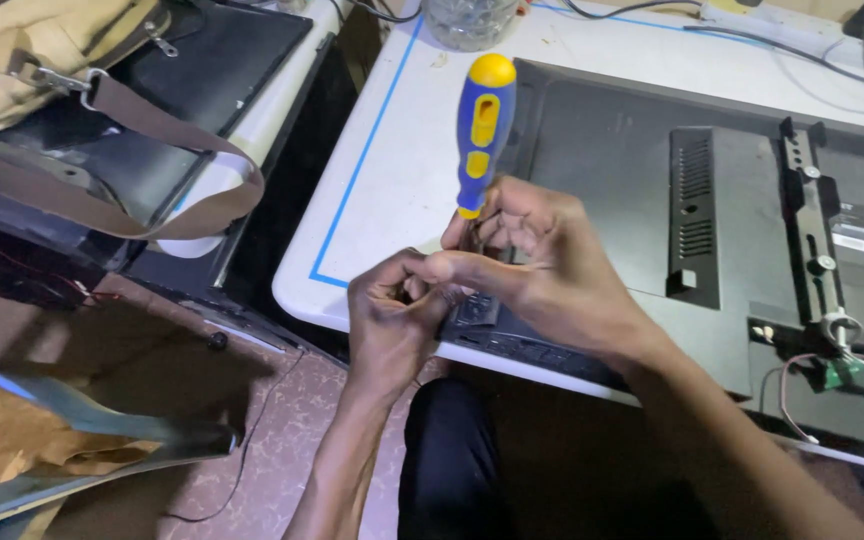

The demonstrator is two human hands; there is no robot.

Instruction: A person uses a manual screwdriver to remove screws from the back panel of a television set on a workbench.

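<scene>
Screwdriver (482, 130) stands upright at 12 o'clock, your right hand (532, 255) grasping its shaft; left hand (392, 315) pinches beside, steadying the tip on the monitor back (642, 190).

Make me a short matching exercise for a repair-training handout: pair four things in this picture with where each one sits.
Things:
1. screwdriver
2. clear jar
3. strapped bag
4. green circuit board

Places:
A. top left, on a dark panel
B. upright at the right hand, beside the left hand
C. right edge, with wires
D. top of the white table

Pairs: 1-B, 2-D, 3-A, 4-C
</scene>
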